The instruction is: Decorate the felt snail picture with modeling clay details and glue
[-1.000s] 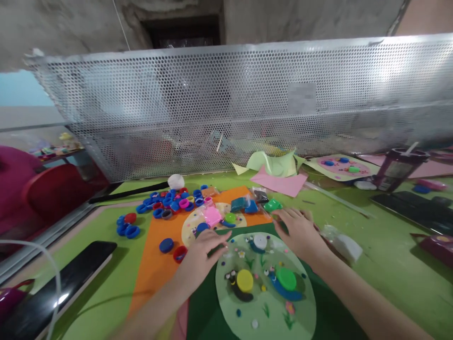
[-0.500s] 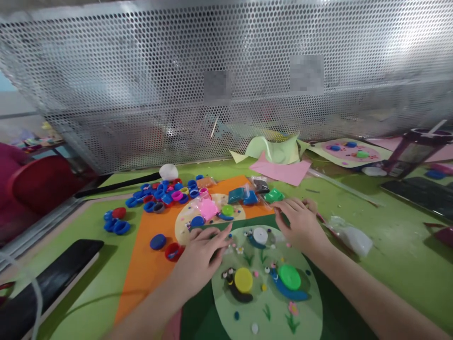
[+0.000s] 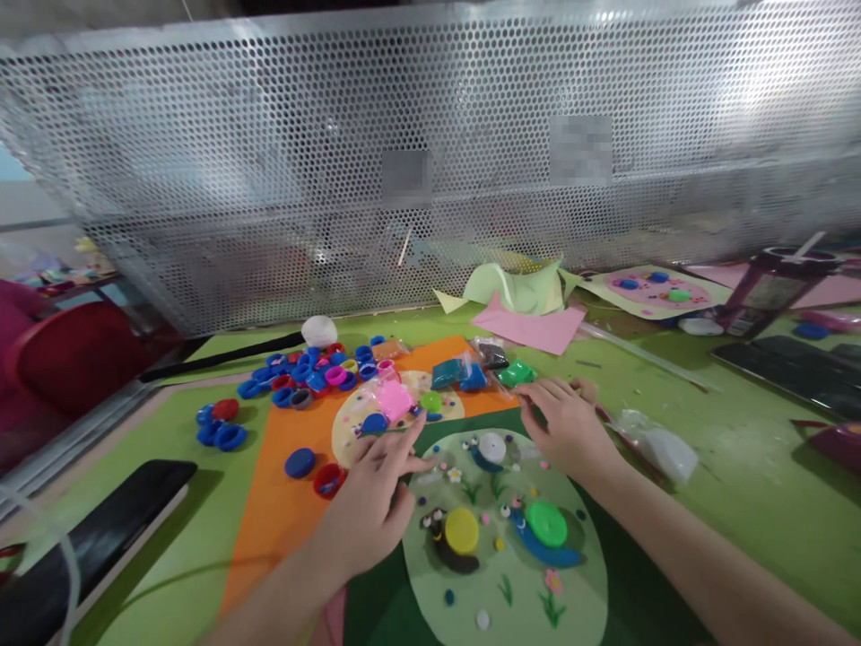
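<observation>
My left hand (image 3: 377,502) is over the left edge of a pale green oval (image 3: 494,556) on a dark green sheet (image 3: 373,610). Its index finger stretches towards a packet of pink clay (image 3: 394,400), and no held item shows. My right hand (image 3: 565,429) rests at the sheet's upper edge, fingers loosely bent and thumb apart, near a packet of green clay (image 3: 517,373). On the oval are clay snails with a yellow cap (image 3: 462,531), a green cap (image 3: 546,523) and a white cap (image 3: 493,447) as shells, plus small flowers and dots.
Bottle caps (image 3: 309,370) lie piled at the back left, behind an orange sheet (image 3: 252,529). A black phone (image 3: 127,511) is at left, a dark cup with a straw (image 3: 773,292) at right. Paper scraps (image 3: 531,323) sit before a perforated metal panel (image 3: 336,224). A clear bag (image 3: 659,446) lies right.
My left hand's index finger has lifted and spread away from the others, pointing farther forward, and its thumb has come away. My right hand has stayed nearly in place. The view has shifted slightly.
</observation>
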`<state>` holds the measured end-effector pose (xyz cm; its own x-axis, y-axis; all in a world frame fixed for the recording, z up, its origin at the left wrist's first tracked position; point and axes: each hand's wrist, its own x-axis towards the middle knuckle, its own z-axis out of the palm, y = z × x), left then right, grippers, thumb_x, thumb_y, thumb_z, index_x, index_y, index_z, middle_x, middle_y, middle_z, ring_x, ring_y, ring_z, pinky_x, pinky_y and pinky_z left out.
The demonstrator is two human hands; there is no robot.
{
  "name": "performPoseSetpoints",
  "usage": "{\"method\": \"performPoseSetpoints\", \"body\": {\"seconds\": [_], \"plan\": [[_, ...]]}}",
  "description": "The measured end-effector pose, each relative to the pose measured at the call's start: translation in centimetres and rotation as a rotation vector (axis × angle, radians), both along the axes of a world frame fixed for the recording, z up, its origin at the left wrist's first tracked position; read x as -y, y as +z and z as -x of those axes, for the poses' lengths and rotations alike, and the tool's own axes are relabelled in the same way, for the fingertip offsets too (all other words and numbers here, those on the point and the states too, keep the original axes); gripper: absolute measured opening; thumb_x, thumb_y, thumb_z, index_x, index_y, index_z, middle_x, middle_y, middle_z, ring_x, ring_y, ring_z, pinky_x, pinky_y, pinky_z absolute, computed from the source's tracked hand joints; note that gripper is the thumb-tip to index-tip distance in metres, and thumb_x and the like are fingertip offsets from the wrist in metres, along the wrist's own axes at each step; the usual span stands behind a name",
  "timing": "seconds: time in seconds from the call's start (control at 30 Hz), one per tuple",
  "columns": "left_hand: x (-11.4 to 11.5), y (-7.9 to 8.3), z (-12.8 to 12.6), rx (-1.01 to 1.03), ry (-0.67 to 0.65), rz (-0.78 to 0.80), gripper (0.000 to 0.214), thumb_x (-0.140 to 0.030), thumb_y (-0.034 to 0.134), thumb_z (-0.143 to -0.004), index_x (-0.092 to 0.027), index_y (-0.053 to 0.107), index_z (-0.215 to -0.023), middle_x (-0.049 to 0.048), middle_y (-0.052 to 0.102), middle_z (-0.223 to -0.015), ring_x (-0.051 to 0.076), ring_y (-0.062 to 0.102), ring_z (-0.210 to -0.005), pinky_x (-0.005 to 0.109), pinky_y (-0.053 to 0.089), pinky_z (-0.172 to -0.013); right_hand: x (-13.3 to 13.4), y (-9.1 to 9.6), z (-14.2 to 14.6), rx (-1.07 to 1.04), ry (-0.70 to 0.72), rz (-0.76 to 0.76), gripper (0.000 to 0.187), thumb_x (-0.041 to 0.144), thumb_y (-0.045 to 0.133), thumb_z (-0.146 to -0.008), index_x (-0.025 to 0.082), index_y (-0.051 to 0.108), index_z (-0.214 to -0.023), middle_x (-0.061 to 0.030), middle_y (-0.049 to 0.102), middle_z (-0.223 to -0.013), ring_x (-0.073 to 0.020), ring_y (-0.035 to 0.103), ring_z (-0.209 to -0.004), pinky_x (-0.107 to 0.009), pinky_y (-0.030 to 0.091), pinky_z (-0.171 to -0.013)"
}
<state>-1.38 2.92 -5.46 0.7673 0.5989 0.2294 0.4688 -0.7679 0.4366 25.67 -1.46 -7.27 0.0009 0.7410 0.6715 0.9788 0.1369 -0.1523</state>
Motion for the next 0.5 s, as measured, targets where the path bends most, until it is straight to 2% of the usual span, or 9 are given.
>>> {"method": "performPoseSetpoints", "body": {"seconds": [0.27,0.5], "plan": [[0.22,-0.25,-0.1,0.045,-0.036,0.056,0.086,-0.002,0.034,-0.078,-0.03,-0.014,-0.144,-0.004,0.07,-0.106,0.026,0.047,-0.102,0.047,0.03,-0.089,-0.07,0.03,0.16,0.013,0.003,-0.009,0.018,0.015,0.044,-0.085,0.018,0.062,-0.083,-0.0052,0.069,-0.079,-0.0206,0.061,-0.075,-0.036,0.032,-0.073],[0.04,-0.07,0.07,0.009,-0.084,-0.04,0.085,-0.004,0.033,-0.079,-0.024,-0.021,-0.142,0.0012,0.068,-0.113,0.027,0.049,-0.109,0.051,0.024,-0.092,0.05,0.07,0.18,0.012,-0.003,-0.022,0.018,0.016,0.045,-0.085,0.018,0.062,-0.083,-0.0047,0.069,-0.078,-0.0201,0.061,-0.074,-0.035,0.031,-0.073]]}}
